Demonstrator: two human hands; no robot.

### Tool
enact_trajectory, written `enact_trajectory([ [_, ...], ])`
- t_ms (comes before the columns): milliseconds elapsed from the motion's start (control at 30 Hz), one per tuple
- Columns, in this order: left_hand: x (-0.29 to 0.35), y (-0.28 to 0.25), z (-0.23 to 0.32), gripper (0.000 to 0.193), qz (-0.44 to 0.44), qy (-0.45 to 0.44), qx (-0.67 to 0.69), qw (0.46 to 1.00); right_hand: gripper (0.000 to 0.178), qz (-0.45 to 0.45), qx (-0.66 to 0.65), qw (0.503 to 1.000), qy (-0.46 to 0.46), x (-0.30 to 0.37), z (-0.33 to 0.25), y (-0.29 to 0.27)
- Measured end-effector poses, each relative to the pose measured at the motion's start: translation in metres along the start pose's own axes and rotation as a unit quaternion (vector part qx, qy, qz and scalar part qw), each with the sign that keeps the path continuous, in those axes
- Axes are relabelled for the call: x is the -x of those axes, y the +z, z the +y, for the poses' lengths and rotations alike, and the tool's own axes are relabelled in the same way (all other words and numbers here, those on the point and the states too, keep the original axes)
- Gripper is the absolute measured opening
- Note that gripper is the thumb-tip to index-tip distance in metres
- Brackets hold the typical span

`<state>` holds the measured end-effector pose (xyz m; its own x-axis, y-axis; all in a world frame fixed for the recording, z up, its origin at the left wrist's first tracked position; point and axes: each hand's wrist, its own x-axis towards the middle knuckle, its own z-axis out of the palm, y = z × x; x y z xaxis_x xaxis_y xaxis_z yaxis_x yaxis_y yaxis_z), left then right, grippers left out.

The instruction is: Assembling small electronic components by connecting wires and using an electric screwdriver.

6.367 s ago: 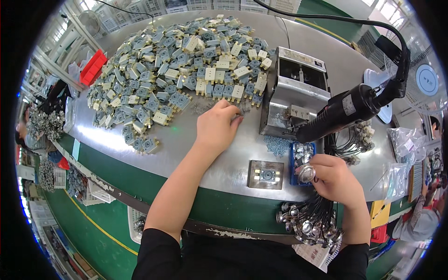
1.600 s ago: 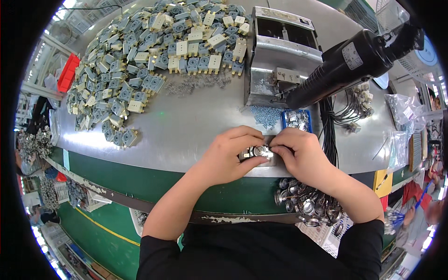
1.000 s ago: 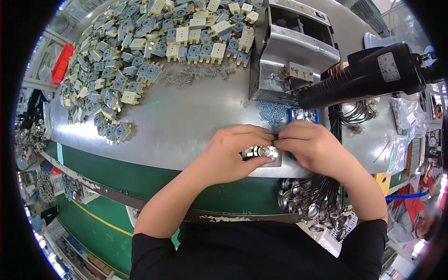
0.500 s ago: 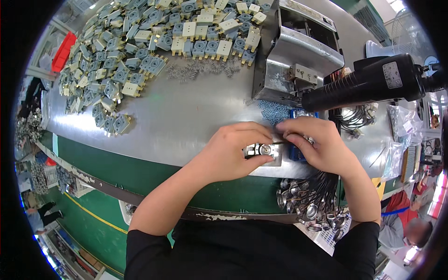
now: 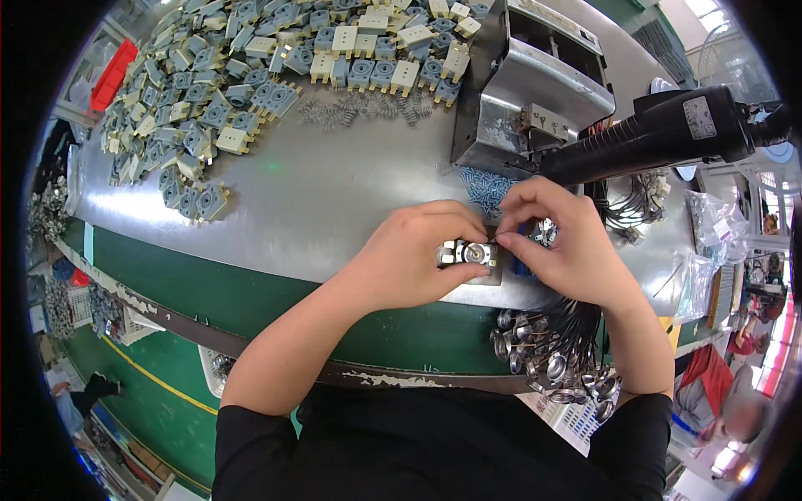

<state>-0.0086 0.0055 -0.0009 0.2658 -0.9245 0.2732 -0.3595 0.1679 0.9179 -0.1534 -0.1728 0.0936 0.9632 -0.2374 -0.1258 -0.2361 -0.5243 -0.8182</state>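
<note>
My left hand (image 5: 418,255) grips a small block-shaped part with a round metal centre (image 5: 474,254), thumb in front and fingers behind. The part rests on a flat metal plate (image 5: 493,276) at the table's front edge. At the part's right end, my right hand (image 5: 568,242) is closed in a pinch. What its fingertips hold is too small to make out. Beyond them lies a pile of small blue screws (image 5: 484,192). A blue holder (image 5: 521,267) is partly hidden behind the right hand.
Grey and cream blocks with brass terminals (image 5: 213,113) cover the far left, with loose springs (image 5: 363,107) beside them. A metal fixture (image 5: 535,92) and black power screwdriver (image 5: 652,138) stand at right. Round metal parts on black wires (image 5: 555,367) hang over the front edge.
My right hand's fingertips have risen slightly and drawn together at the part's right end. My left hand keeps its grip on the part. The whole view has shifted a little.
</note>
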Motion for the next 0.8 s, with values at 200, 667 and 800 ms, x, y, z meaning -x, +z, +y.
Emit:
enact_trajectory([
  [200, -0.001, 0.0, -0.001, 0.032, -0.008, -0.006, 0.006, 1.0, 0.034, -0.027, 0.046, 0.998, -0.013, -0.003, 0.009, 0.007],
  [667, -0.002, -0.002, 0.005, 0.031, -0.006, -0.008, 0.013, 1.0, 0.034, 0.008, 0.137, 0.987, -0.082, 0.004, 0.009, 0.014],
  [800, -0.003, 0.0, -0.001, 0.03, 0.001, 0.045, -0.013, 0.999, 0.037, 0.08, 0.225, 0.961, -0.141, 0.005, 0.017, 0.015],
])
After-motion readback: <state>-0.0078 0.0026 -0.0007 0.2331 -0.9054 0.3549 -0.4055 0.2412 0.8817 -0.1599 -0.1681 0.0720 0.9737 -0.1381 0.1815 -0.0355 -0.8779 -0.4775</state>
